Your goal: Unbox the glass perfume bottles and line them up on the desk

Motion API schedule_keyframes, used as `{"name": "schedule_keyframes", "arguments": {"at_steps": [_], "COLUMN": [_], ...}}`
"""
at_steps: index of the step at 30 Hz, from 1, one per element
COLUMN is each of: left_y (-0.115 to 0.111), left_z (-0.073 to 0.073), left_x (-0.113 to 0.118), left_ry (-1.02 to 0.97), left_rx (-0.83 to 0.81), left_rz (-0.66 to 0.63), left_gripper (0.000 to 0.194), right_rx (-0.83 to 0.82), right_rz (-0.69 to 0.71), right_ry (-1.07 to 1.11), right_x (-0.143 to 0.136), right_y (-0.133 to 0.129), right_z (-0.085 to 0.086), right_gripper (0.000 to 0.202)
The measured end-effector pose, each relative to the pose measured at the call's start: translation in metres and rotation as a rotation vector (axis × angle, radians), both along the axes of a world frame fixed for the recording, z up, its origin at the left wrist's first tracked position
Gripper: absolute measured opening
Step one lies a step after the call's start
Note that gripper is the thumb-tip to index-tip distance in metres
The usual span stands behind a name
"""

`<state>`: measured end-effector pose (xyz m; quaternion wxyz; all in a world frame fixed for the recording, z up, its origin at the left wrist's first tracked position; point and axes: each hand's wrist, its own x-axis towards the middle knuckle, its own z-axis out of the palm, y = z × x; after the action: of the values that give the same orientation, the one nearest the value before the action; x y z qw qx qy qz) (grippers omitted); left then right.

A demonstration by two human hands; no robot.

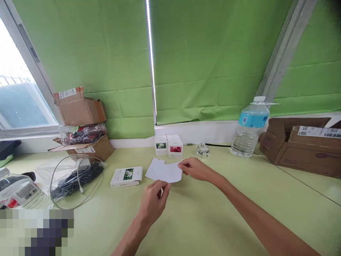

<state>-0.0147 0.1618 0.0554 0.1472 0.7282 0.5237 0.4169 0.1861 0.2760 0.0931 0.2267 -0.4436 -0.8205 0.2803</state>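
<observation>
A white sheet (163,172), paper or thin card with an uneven outline, is stretched out just above or on the table in front of me; I cannot tell whether it touches. My left hand (153,199) is closed at its near edge, thumb and finger pinching it. At the right edge, my right hand (195,168) pinches the same sheet. To the left lies a flat white box (126,176) with a white-flower picture, its right end seemingly open. Behind the sheet stand several small white boxes (175,149) with flower pictures.
A clear glass-like object (203,149) and a large water bottle (246,129) stand at the back right, beside an open cardboard box (306,149). Stacked cartons (90,149), a bagged black item with a white cable (77,181) and another bottle (20,190) occupy the left.
</observation>
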Motion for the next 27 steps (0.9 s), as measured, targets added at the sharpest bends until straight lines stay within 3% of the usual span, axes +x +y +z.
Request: {"name": "schedule_keyframes", "arguments": {"at_steps": [5,8,11,16,21,24,27], "left_y": [0.001,-0.002,-0.003,-0.001,0.001,0.002,0.001], "left_z": [0.0,0.0,0.0,0.002,0.012,0.024,0.037], "left_x": [-0.001,0.002,0.003,-0.006,-0.028,-0.046,-0.065], "left_ry": [-0.019,0.101,0.3,0.466,0.508,0.492,0.48], "left_rx": [-0.008,0.158,0.367,0.452,0.454,0.459,0.469], "left_rz": [0.114,0.178,0.189,0.197,0.191,0.252,0.337], "left_gripper": [0.028,0.032,0.062,0.051,0.046,0.044,0.04], "right_rx": [0.035,0.04,-0.072,-0.242,-0.29,-0.266,-0.319], "right_rz": [-0.142,-0.205,-0.162,-0.037,0.034,-0.036,0.025], "right_ry": [0.125,0.255,0.41,0.589,0.561,0.527,0.422], "right_x": [0.004,0.0,-0.007,-0.02,-0.018,-0.01,-0.005], "right_y": [0.003,-0.003,-0.013,-0.029,-0.027,-0.021,-0.02], "right_z": [0.01,0.018,0.026,0.033,0.034,0.032,0.028], "right_gripper": [0.025,0.027,0.032,0.034,0.038,0.039,0.038]}}
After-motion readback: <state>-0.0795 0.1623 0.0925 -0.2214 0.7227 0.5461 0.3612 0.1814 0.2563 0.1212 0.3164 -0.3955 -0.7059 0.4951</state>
